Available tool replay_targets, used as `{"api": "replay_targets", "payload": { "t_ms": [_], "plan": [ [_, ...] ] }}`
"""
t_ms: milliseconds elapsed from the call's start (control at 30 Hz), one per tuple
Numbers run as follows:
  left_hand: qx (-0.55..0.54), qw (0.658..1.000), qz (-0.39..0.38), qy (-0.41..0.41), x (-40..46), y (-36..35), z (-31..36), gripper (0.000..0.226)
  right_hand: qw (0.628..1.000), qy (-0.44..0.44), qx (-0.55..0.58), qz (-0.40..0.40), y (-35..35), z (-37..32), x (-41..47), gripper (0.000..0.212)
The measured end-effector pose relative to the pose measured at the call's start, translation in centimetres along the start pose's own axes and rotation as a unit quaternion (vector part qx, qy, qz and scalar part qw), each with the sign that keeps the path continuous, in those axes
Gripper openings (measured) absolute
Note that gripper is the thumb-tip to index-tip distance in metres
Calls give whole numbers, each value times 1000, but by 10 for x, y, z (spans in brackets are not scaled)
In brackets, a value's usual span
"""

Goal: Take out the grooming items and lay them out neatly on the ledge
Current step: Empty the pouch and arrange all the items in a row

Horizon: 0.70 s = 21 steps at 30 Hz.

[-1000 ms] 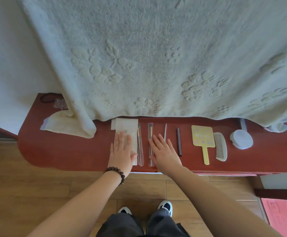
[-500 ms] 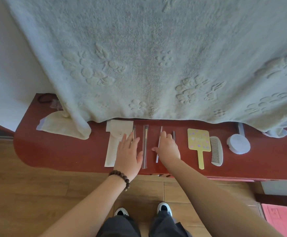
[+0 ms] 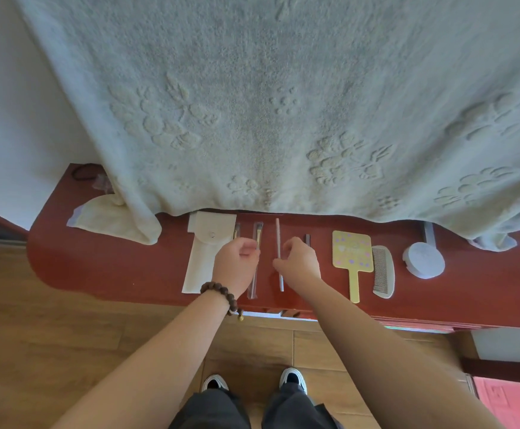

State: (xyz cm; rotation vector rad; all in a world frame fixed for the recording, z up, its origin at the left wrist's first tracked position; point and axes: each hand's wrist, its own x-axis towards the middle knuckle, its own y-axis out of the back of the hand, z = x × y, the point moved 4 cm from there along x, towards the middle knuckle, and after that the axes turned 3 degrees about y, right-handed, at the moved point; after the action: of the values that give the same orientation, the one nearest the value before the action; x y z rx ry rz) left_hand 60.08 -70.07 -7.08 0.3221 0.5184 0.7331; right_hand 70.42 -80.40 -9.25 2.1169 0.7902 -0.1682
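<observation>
Grooming items lie in a row on the red ledge (image 3: 113, 267). From left to right they are a cream pouch (image 3: 204, 252), a small brush (image 3: 237, 231) mostly hidden by my left hand, a brush in a clear sleeve (image 3: 254, 280), a thin pink stick (image 3: 278, 236), a dark stick (image 3: 307, 238), a yellow hand mirror (image 3: 352, 252), a comb (image 3: 384, 270) and a round white case (image 3: 424, 260). My left hand (image 3: 235, 266) is curled, its fingertips pinching the sleeved brush. My right hand (image 3: 300, 261) is curled, with thumb and finger on the pink stick.
A large pale embossed towel (image 3: 283, 103) hangs over the back of the ledge. A folded cream cloth (image 3: 110, 219) and a dark hair tie (image 3: 82, 173) lie at the left end. Wooden floor (image 3: 51, 335) and my shoes lie below.
Both hands were flat, palms down, on the items. They have now curled their fingers onto the sleeved brush and the pink stick. The pink stick lies straighter.
</observation>
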Motion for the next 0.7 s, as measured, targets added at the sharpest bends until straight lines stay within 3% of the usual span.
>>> {"api": "replay_targets", "payload": {
  "t_ms": [100, 233, 400, 567, 700],
  "plan": [
    [-117, 990, -41, 62, -3, -4, 11, 19, 988, 61, 139, 13, 15, -6, -18, 16],
    [-217, 969, -91, 73, -14, -9, 39, 15, 976, 108, 189, 16, 33, -12, -37, 14],
    [-181, 979, -87, 32, -21, -12, 55, 9, 969, 136, 207, 14, 52, -10, -49, 13],
    [-74, 993, -84, -27, -23, -10, 57, 11, 947, 129, 291, 45, 89, -14, -44, 11],
    [-24, 994, -85, -58, -27, -14, 61, 8, 939, 125, 321, 6, 99, -26, -40, 10]
  ]
}}
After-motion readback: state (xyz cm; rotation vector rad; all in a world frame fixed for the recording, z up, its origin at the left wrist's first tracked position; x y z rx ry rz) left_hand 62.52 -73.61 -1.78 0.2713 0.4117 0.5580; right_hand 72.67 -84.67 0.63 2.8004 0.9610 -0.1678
